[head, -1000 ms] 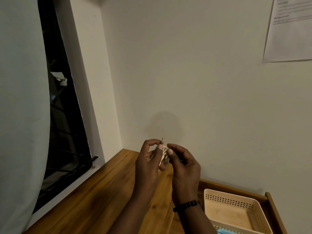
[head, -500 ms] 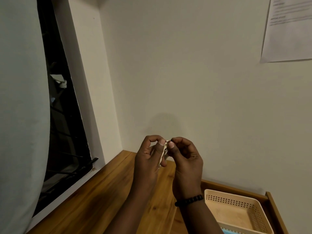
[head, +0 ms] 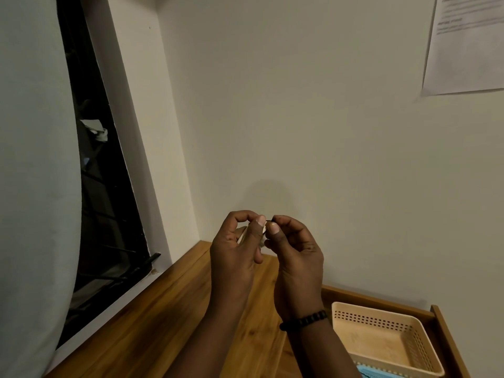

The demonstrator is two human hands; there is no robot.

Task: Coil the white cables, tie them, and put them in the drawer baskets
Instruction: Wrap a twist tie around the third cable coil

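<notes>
A plain room in a home or small office is showing here: a wooden desktop [head: 152, 317] is meeting a bare painted wall [head: 300, 118], a curtain [head: 32, 159] is hanging beside a dark barred window [head: 109, 200], and a printed sheet [head: 466, 45] is hanging on the wall.

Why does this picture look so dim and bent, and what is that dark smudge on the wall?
Head view: the room light is low and warm, so the colours look muddy. The wide lens bows the window frame and the curtain. The smudge is a soft shadow, apparently cast by the raised hands. The print on the wall paper is too blurred to read.
</notes>
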